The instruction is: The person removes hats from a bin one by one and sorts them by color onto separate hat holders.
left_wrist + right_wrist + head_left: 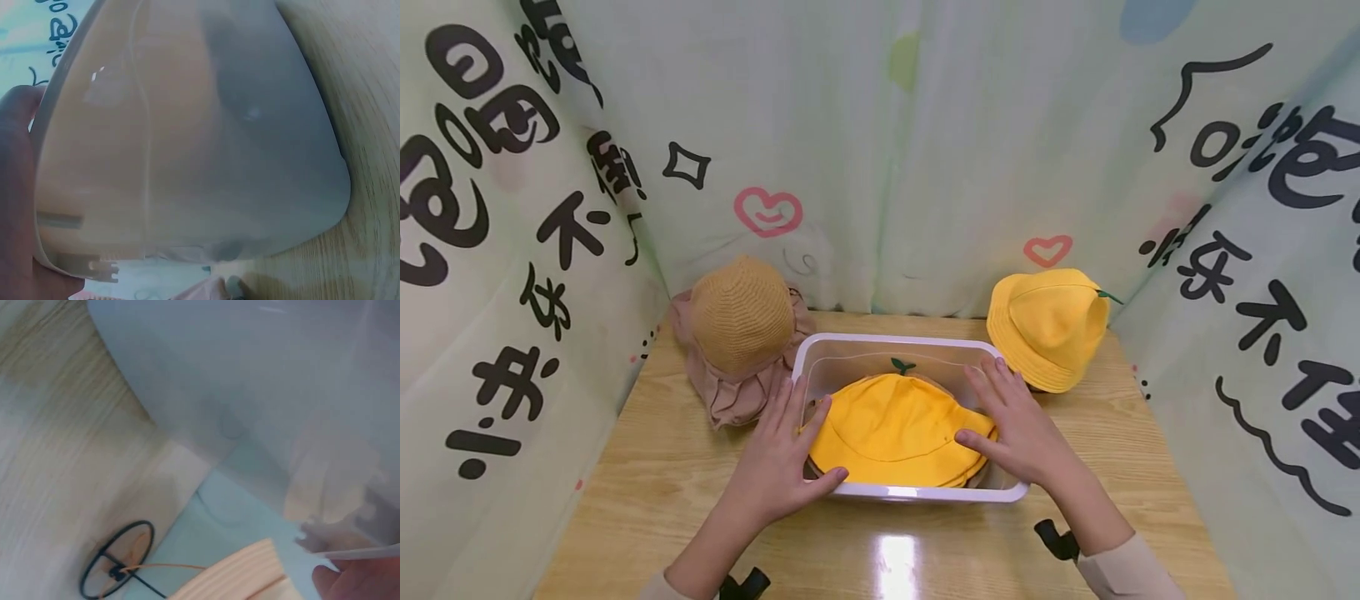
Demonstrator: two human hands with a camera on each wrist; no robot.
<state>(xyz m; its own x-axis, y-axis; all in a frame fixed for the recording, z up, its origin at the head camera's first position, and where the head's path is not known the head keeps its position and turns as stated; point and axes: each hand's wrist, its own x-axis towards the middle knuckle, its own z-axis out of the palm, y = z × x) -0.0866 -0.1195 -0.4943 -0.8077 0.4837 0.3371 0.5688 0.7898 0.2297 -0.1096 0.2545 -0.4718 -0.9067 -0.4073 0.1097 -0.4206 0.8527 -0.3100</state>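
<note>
A white plastic bin (917, 493) stands on the table with a yellow hat (895, 425) lying in it, a green sprout on its crown. My left hand (778, 458) rests on the bin's left rim, fingers stretched forward and thumb spread toward the front edge. On the opposite rim lies my right hand (1011, 429), fingers extended, its thumb over the yellow hat's edge. Other layers of hat show beneath the yellow one, mostly hidden. The left wrist view shows the bin's outer wall (187, 144) close up; the right wrist view has fingers (362, 581) at the rim.
Behind the bin on the left is a woven straw hat (741, 312) with mauve cloth (737, 400). Another yellow hat (1052, 325) sits at the back right, by a black ring-shaped stand base (115, 569). Printed curtains (850, 167) enclose the wooden table (820, 550).
</note>
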